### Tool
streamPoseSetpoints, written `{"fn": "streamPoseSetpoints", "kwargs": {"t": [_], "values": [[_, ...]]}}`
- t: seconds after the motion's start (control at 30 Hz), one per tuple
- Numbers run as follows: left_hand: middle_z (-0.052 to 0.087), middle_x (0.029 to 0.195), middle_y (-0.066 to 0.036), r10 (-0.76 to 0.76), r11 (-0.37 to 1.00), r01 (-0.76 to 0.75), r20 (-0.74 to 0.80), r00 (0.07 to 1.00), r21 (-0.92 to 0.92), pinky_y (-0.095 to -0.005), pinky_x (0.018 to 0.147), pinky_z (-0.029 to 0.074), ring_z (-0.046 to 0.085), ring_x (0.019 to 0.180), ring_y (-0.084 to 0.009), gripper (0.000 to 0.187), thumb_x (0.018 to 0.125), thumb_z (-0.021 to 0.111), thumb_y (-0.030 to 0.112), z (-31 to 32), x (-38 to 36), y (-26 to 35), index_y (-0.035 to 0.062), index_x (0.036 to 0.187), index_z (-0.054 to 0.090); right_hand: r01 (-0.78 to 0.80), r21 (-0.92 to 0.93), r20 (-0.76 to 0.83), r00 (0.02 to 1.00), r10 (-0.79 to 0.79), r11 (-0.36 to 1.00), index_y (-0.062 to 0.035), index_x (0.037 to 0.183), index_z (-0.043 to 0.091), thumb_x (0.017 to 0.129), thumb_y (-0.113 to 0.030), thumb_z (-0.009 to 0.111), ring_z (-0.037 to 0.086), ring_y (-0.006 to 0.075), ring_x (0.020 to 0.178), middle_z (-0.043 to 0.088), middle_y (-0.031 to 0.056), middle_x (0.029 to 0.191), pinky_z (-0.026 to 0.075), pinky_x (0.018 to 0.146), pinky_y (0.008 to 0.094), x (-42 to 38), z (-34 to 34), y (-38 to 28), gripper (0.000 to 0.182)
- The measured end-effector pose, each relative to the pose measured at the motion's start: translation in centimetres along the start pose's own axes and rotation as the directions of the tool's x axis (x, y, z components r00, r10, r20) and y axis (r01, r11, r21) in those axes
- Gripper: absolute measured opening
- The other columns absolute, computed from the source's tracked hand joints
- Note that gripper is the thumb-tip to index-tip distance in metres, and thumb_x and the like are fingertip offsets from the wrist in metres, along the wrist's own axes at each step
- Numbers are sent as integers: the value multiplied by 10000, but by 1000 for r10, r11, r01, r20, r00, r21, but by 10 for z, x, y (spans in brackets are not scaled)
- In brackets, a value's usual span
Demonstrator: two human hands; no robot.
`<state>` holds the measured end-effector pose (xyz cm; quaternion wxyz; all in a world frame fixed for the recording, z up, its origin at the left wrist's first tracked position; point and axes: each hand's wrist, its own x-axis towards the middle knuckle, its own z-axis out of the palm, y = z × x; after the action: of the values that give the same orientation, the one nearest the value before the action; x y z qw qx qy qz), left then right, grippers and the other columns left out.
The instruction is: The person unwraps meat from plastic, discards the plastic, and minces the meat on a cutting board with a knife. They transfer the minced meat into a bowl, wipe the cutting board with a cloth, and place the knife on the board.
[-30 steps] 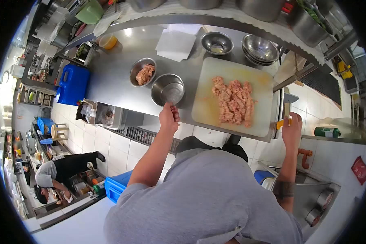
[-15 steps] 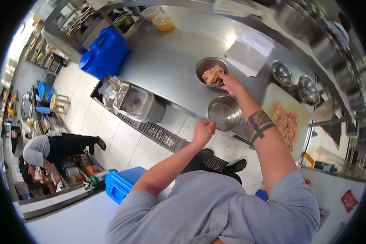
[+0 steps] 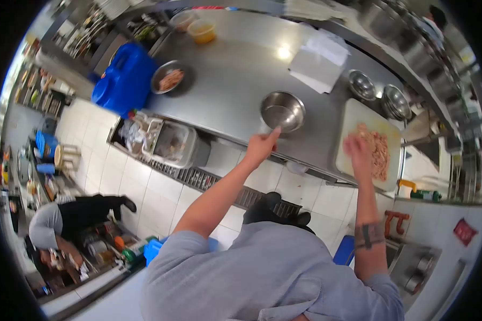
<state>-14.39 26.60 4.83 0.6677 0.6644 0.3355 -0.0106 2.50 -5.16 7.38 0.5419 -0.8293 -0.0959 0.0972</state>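
Observation:
A steel bowl (image 3: pixel 281 101) with nothing in it stands on the metal worktop. My left hand (image 3: pixel 262 147) is closed at its near rim, fingers pinching the edge. To the right lies a white cutting board (image 3: pixel 349 140) bearing a heap of pale pink raw meat strips (image 3: pixel 379 155). My right hand (image 3: pixel 357 152) hovers at the left side of this heap, its fingers smeared by motion. Further left, beside a blue jerrycan (image 3: pixel 124 80), a second steel bowl (image 3: pixel 159 81) holds a portion of meat.
White sheets (image 3: pixel 318 61) lie at the worktop's back, with steel bowls (image 3: pixel 362 84) stacked to their right. Tubs, one with yellow liquid (image 3: pixel 202 32), stand at the far left. A grey bin (image 3: pixel 185 147) sits below the front edge. Another person (image 3: pixel 45 227) bends over a counter at left.
The bowl of meat has gone from my right hand to the left beside the jerrycan. My right hand has moved to the board; my left hand now grips the other bowl.

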Motion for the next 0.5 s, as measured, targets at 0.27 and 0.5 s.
{"fn": "streamPoseSetpoints", "kwargs": {"t": [0.27,0.5], "values": [[706,695,-167,79,719,-547,732,677,428,-414,675,536,704,662,-275,590,953,646,583,122,-36,-86,25,818,782,-598,-395,-396,796,458,697,-15,1039,752,977,-217,644,743,347,947,769,209,993,586,846,454,-406,-117,162,238],[724,1189,-252,-428,-184,-983,902,55,-27,-532,967,538,681,1130,-434,533,954,675,502,310,-112,-60,9,1144,743,-824,-78,-507,518,689,561,-50,1131,752,983,-330,565,706,425,1077,755,218,1121,558,952,512,-610,-52,175,368]]}}
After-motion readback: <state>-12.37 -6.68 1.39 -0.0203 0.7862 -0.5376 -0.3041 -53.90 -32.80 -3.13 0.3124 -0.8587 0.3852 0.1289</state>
